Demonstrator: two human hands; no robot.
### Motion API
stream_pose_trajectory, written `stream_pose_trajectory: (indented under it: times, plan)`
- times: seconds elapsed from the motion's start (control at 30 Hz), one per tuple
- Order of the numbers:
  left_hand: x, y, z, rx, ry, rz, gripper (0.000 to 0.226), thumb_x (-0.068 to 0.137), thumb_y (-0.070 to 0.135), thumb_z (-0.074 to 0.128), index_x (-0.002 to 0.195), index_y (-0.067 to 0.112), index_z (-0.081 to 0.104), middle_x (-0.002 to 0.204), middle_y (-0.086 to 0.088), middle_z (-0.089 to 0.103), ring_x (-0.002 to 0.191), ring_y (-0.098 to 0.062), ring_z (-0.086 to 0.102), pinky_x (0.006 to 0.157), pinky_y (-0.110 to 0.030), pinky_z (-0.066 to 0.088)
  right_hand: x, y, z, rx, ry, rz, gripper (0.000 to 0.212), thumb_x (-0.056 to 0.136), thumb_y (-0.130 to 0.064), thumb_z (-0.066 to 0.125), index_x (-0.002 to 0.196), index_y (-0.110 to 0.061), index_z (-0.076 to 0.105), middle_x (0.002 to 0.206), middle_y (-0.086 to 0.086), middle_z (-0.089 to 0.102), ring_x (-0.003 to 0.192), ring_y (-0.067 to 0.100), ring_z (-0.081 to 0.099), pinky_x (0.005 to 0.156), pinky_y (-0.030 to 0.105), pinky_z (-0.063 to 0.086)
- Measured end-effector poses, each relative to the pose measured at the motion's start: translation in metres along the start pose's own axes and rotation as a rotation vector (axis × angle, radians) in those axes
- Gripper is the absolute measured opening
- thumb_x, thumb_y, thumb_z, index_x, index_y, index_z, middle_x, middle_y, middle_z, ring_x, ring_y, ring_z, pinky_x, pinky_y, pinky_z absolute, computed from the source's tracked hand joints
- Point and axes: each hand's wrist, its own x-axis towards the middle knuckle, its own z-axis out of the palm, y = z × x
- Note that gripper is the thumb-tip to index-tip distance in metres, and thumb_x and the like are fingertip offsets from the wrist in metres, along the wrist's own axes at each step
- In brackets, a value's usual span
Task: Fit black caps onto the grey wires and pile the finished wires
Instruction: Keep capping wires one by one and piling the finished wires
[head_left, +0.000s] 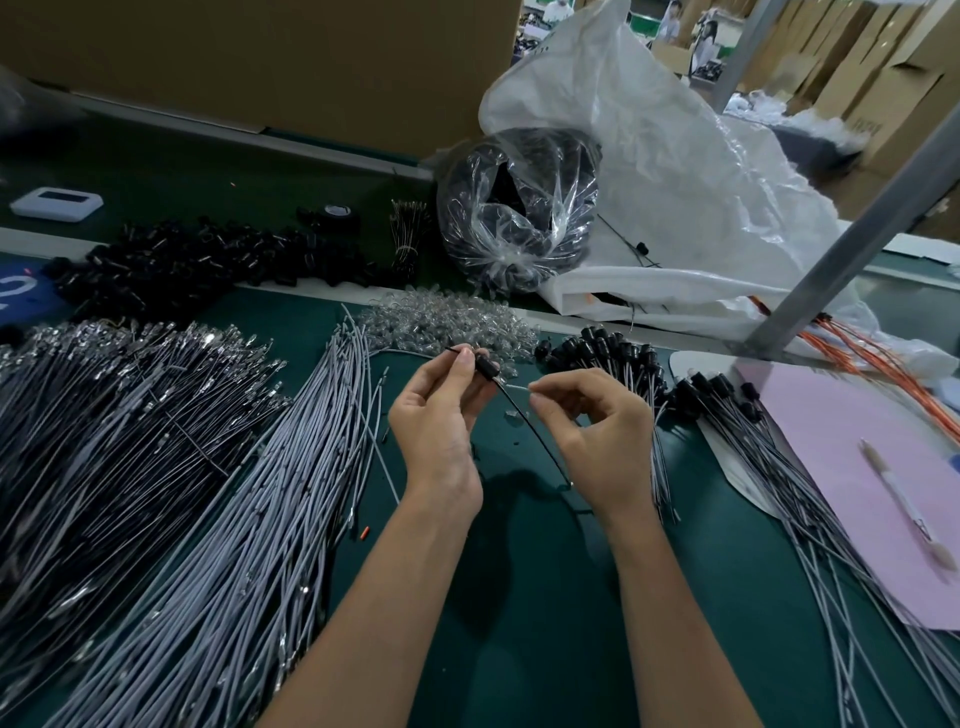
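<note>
Wire (540, 441): light, thin, floppy, so grip close to cap. Black cap (488, 366): small, rigid, probably slippery.

Left hand (441, 415), above mid-counter (519, 623): fingers (464, 358) pinch wire right at cap's end, cap threaded on, touching fingertips.

Right hand (597, 431): thumb and forefinger pinch small pale piece (517, 387) just beside wire.

Capped wires pile (623, 364) toward right edge.

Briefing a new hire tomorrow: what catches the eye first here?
At centre, the left hand pinches a thin wire carrying a black cap, while the right hand pinches a small pale piece beside it. Grey wires fan across the left; capped wires pile at right, near a big white plastic bag.
</note>
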Motion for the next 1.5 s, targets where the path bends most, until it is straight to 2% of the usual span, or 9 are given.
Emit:
stream_pose_trajectory:
  times: [0.13,0.33,0.53,0.73,0.83,0.93,1.1,1.27,1.5]
  plan:
    - [0.0,-0.001,0.001,0.011,-0.022,0.003,0.008,0.089,0.0,0.065,0.088,0.007,0.068,0.081,-0.006,0.072,0.077,-0.017,0.069,0.071,-0.025,0.058,0.001,0.001,0.001,-0.019,0.047,0.039,0.016,0.078,-0.001,0.077,0.079,-0.017,0.074,0.075,-0.003,0.07,0.066,0.009,0.062,0.063,0.02,0.051]
    - [-0.002,-0.005,0.001,0.041,-0.052,0.043,0.005,0.09,0.001,0.065,0.091,0.005,0.067,0.09,-0.011,0.072,0.085,-0.02,0.069,0.075,-0.026,0.058,-0.001,0.0,0.004,-0.035,0.029,0.045,0.01,0.078,-0.005,0.078,0.079,-0.015,0.074,0.072,-0.005,0.069,0.064,0.008,0.061,0.063,0.017,0.048]
    - [-0.004,-0.007,0.002,0.061,-0.083,0.071,0.006,0.088,0.001,0.068,0.091,0.006,0.067,0.08,-0.002,0.074,0.077,-0.012,0.07,0.07,-0.02,0.055,-0.002,0.003,0.007,-0.1,0.022,-0.02,0.006,0.081,-0.011,0.079,0.083,-0.016,0.076,0.076,-0.002,0.069,0.065,0.01,0.061,0.063,0.019,0.049]
    - [-0.005,-0.008,0.003,0.076,-0.132,0.049,0.011,0.084,-0.004,0.07,0.091,0.004,0.066,0.087,-0.01,0.072,0.083,-0.02,0.07,0.075,-0.026,0.058,-0.002,0.003,0.01,-0.098,0.063,-0.023,0.002,0.085,-0.014,0.075,0.085,-0.014,0.073,0.08,-0.004,0.069,0.072,0.006,0.062,0.066,0.013,0.047]
    - [-0.007,-0.009,0.003,0.042,-0.169,-0.002,0.011,0.082,-0.002,0.071,0.089,0.004,0.066,0.087,-0.013,0.072,0.084,-0.022,0.071,0.074,-0.026,0.059,-0.003,0.001,0.011,-0.102,0.129,-0.03,0.005,0.085,-0.014,0.074,0.085,-0.017,0.072,0.081,-0.006,0.068,0.074,0.006,0.063,0.068,0.011,0.046]
    - [-0.009,-0.009,0.004,-0.001,-0.205,-0.031,0.011,0.081,-0.003,0.07,0.088,0.003,0.064,0.082,-0.01,0.074,0.081,-0.019,0.072,0.072,-0.025,0.058,-0.004,0.0,0.012,-0.076,0.171,-0.012,0.004,0.085,-0.014,0.074,0.084,-0.017,0.072,0.081,-0.007,0.069,0.074,0.006,0.065,0.067,0.016,0.05]
    - [-0.01,-0.01,0.004,-0.033,-0.213,-0.036,0.012,0.084,-0.007,0.066,0.09,0.002,0.063,0.084,-0.01,0.074,0.082,-0.019,0.072,0.072,-0.025,0.059,-0.003,-0.001,0.011,-0.004,0.154,0.007,0.013,0.083,-0.008,0.075,0.085,-0.02,0.073,0.08,-0.007,0.07,0.073,0.003,0.064,0.066,0.011,0.046]
    - [-0.008,-0.009,0.004,-0.07,-0.187,-0.003,0.013,0.084,-0.007,0.066,0.093,0.002,0.063,0.086,-0.012,0.074,0.087,-0.021,0.072,0.077,-0.027,0.059,-0.003,-0.003,0.008,0.005,0.088,-0.03,0.021,0.083,0.004,0.071,0.096,-0.012,0.078,0.09,-0.002,0.071,0.086,0.004,0.065,0.079,0.014,0.049]
    - [-0.01,-0.015,0.004,0.046,-0.197,-0.001,0.017,0.085,-0.004,0.068,0.099,0.003,0.063,0.088,-0.01,0.076,0.084,-0.018,0.073,0.075,-0.026,0.059,-0.004,-0.005,0.008,0.062,0.135,0.031,0.026,0.08,0.002,0.074,0.094,-0.02,0.069,0.083,-0.013,0.07,0.079,0.005,0.069,0.074,0.016,0.052]
